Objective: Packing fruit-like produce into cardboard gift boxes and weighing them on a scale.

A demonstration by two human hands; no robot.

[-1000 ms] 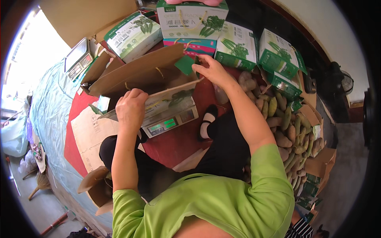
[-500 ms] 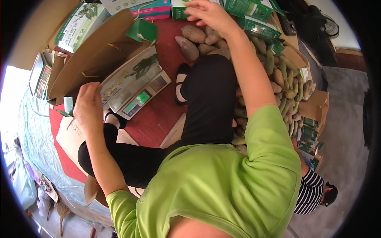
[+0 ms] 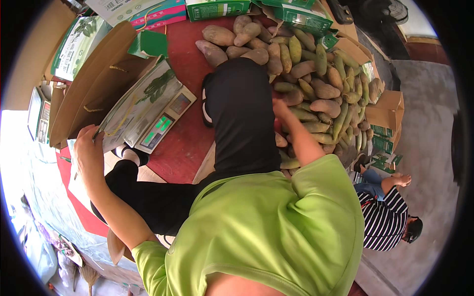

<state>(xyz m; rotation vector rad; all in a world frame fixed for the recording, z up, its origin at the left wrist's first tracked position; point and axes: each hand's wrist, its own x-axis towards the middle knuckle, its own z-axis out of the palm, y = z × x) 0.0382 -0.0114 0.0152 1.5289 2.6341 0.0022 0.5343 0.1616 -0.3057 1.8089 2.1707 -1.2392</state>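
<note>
My left hand (image 3: 88,155) is closed at the near-left edge of an open brown carton (image 3: 94,93) with yellow cord handles and a printed outer panel. Something thin and dark shows by its fingertips; its kind is unclear. The carton rests on a digital scale (image 3: 178,104) with a green-lit display. My right hand (image 3: 280,109) reaches down beside my raised knee, at a large pile of long brown and green fruits or tubers (image 3: 326,91). The knee and the arm hide most of its fingers, so what it touches does not show.
Green and white cartons (image 3: 217,9) line the back. Another scale (image 3: 37,116) stands at the far left. Open brown cartons (image 3: 385,111) flank the pile on the right. A person in a striped top (image 3: 385,222) sits at the lower right. Red flooring (image 3: 182,143) lies under the scale.
My right hand has come down from the far cartons to the pile beside my knee. The left hand has slid along the carton's edge toward its near corner. The whole view has shifted a little.
</note>
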